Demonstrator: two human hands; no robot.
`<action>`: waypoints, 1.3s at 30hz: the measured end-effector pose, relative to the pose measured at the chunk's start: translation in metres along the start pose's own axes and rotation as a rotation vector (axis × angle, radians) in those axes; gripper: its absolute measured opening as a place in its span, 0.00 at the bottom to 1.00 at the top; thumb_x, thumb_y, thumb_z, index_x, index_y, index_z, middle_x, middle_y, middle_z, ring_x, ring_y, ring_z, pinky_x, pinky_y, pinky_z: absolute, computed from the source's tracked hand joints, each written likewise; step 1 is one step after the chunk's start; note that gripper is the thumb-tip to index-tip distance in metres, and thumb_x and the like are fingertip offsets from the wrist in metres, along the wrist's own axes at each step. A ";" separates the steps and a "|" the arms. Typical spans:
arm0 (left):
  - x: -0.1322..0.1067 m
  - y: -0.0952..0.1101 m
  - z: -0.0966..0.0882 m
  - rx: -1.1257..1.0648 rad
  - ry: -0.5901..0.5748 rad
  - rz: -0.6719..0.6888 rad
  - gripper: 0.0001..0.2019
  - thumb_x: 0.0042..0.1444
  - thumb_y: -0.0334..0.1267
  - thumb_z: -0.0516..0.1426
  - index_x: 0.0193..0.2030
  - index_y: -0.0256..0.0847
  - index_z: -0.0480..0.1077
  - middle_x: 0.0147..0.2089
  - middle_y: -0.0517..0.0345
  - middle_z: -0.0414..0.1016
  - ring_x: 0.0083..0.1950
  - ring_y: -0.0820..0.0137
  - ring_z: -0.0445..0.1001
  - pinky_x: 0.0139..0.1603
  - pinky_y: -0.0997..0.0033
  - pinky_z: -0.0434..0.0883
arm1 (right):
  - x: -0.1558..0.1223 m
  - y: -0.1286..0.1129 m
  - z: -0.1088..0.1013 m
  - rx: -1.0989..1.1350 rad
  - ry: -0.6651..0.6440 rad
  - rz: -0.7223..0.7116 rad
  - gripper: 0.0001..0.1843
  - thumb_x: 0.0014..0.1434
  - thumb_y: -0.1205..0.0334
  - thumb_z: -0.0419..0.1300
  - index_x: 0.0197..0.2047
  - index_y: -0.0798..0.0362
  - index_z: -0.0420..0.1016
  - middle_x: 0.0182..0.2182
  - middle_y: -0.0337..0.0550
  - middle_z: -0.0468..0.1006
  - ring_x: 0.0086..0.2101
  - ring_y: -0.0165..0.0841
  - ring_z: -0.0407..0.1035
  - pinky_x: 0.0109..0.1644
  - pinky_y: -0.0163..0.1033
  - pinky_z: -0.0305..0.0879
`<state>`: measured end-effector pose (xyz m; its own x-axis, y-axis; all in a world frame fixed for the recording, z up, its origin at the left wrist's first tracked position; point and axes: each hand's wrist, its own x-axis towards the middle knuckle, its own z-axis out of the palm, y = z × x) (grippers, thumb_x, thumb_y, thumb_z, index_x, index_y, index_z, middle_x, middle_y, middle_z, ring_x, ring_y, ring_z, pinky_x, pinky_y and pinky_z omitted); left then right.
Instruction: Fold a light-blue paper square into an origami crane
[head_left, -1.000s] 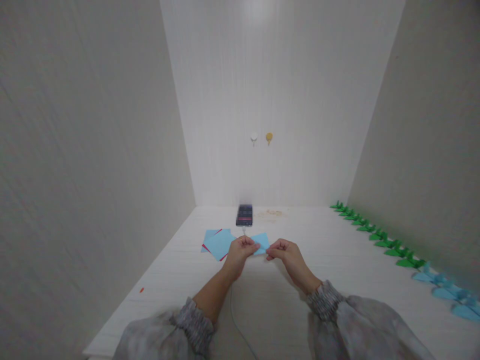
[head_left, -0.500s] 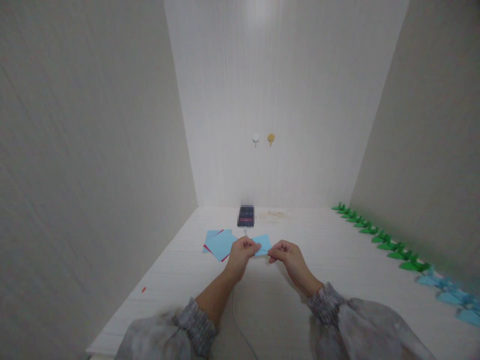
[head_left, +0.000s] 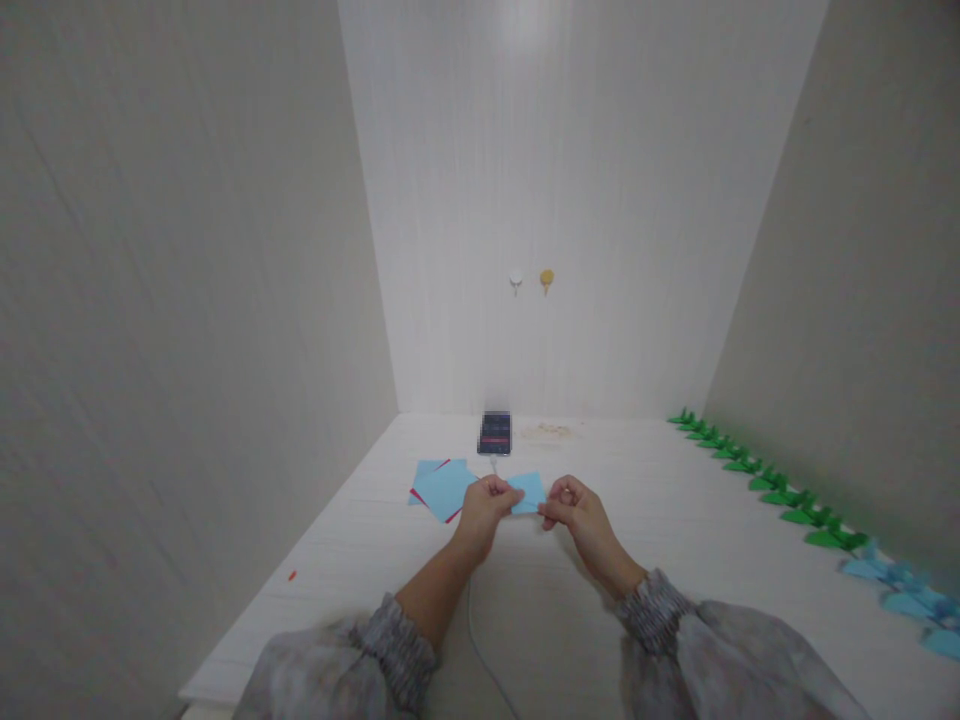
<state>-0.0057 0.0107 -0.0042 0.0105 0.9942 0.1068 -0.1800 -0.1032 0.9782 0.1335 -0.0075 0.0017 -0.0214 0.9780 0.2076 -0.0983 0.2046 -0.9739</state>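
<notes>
A small light-blue piece of paper [head_left: 529, 490], seemingly folded, is held just above the white table between both hands. My left hand [head_left: 482, 515] pinches its left side with thumb and fingers. At its lower right corner, my right hand [head_left: 577, 512] closes thumb and forefinger on the edge. Left of my left hand lie loose light-blue paper sheets [head_left: 442, 490], overlapping, with red edges showing between them. Fine creases in the held paper are too small to make out.
Behind the hands lies a phone [head_left: 495, 433] with a white cable [head_left: 480, 650] running toward me. Folded green paper figures [head_left: 765, 480] line the right wall, with light-blue paper figures [head_left: 904, 595] nearer. A small orange scrap [head_left: 292, 575] lies at left. Two hooks [head_left: 547, 278] hang on the back wall.
The view has shifted slightly. My right hand's fingers have moved a little at the paper's lower right corner, and the paper looks flatter there. My left hand keeps its grip.
</notes>
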 end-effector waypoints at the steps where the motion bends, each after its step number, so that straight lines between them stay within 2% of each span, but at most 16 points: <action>1: 0.000 0.000 0.000 -0.006 -0.003 -0.006 0.11 0.33 0.36 0.60 0.16 0.36 0.60 0.12 0.68 0.57 0.15 0.82 0.52 0.18 0.79 0.50 | 0.000 0.000 0.000 0.005 -0.001 -0.001 0.09 0.36 0.67 0.59 0.22 0.53 0.60 0.11 0.29 0.64 0.14 0.26 0.61 0.21 0.31 0.55; 6: 0.002 -0.004 0.000 -0.110 -0.022 -0.038 0.12 0.31 0.35 0.61 0.19 0.36 0.59 0.12 0.69 0.56 0.15 0.83 0.52 0.17 0.80 0.49 | 0.001 0.000 0.001 0.029 -0.002 0.018 0.10 0.35 0.68 0.59 0.21 0.53 0.59 0.09 0.27 0.62 0.13 0.25 0.60 0.20 0.31 0.54; 10: 0.004 -0.006 0.001 -0.238 -0.012 -0.033 0.17 0.28 0.32 0.62 0.23 0.38 0.57 0.15 0.71 0.56 0.16 0.83 0.56 0.18 0.82 0.51 | 0.002 0.004 0.000 0.047 0.000 0.011 0.11 0.35 0.69 0.59 0.22 0.53 0.58 0.10 0.28 0.64 0.13 0.24 0.59 0.20 0.30 0.54; 18: 0.001 -0.001 -0.001 -0.324 -0.097 -0.032 0.19 0.32 0.32 0.61 0.28 0.40 0.53 0.19 0.70 0.60 0.19 0.82 0.61 0.22 0.82 0.58 | 0.003 0.009 -0.001 0.111 0.006 0.015 0.13 0.35 0.69 0.60 0.24 0.53 0.58 0.12 0.29 0.65 0.14 0.24 0.59 0.21 0.30 0.53; 23: 0.001 -0.004 -0.003 -0.246 -0.147 -0.066 0.22 0.33 0.37 0.61 0.33 0.40 0.54 0.23 0.66 0.64 0.24 0.78 0.66 0.28 0.75 0.64 | 0.003 0.007 -0.003 0.130 -0.001 0.030 0.14 0.34 0.69 0.59 0.25 0.53 0.57 0.11 0.28 0.63 0.13 0.23 0.57 0.19 0.29 0.51; 26: 0.003 -0.008 -0.004 -0.158 -0.164 -0.094 0.25 0.32 0.38 0.62 0.36 0.40 0.52 0.23 0.64 0.66 0.24 0.75 0.68 0.28 0.72 0.65 | 0.003 0.009 -0.002 0.118 -0.014 0.034 0.14 0.35 0.69 0.58 0.25 0.53 0.57 0.11 0.27 0.62 0.13 0.23 0.57 0.19 0.29 0.52; 30: 0.006 -0.013 -0.004 -0.088 -0.161 -0.060 0.27 0.31 0.37 0.62 0.36 0.41 0.51 0.20 0.66 0.66 0.20 0.75 0.67 0.23 0.75 0.64 | 0.001 0.011 0.004 0.087 -0.043 0.071 0.15 0.35 0.67 0.59 0.27 0.53 0.57 0.12 0.27 0.63 0.14 0.24 0.58 0.19 0.30 0.54; 34: 0.004 -0.015 -0.004 -0.024 -0.185 -0.044 0.27 0.31 0.37 0.62 0.36 0.40 0.51 0.20 0.65 0.67 0.21 0.74 0.68 0.23 0.76 0.63 | -0.001 0.015 0.007 0.076 -0.122 0.095 0.16 0.39 0.64 0.58 0.32 0.53 0.56 0.20 0.35 0.70 0.18 0.26 0.63 0.21 0.31 0.58; 39: 0.002 -0.017 -0.004 -0.015 -0.249 -0.072 0.25 0.33 0.39 0.61 0.36 0.40 0.51 0.20 0.65 0.67 0.20 0.73 0.68 0.22 0.75 0.63 | 0.001 0.021 0.004 0.007 -0.175 0.111 0.14 0.39 0.68 0.55 0.32 0.53 0.57 0.16 0.30 0.68 0.14 0.25 0.61 0.18 0.31 0.57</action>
<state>-0.0060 0.0144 -0.0217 0.2655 0.9609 0.0790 -0.1845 -0.0298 0.9824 0.1270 -0.0023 -0.0181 -0.2053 0.9722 0.1127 -0.0930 0.0953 -0.9911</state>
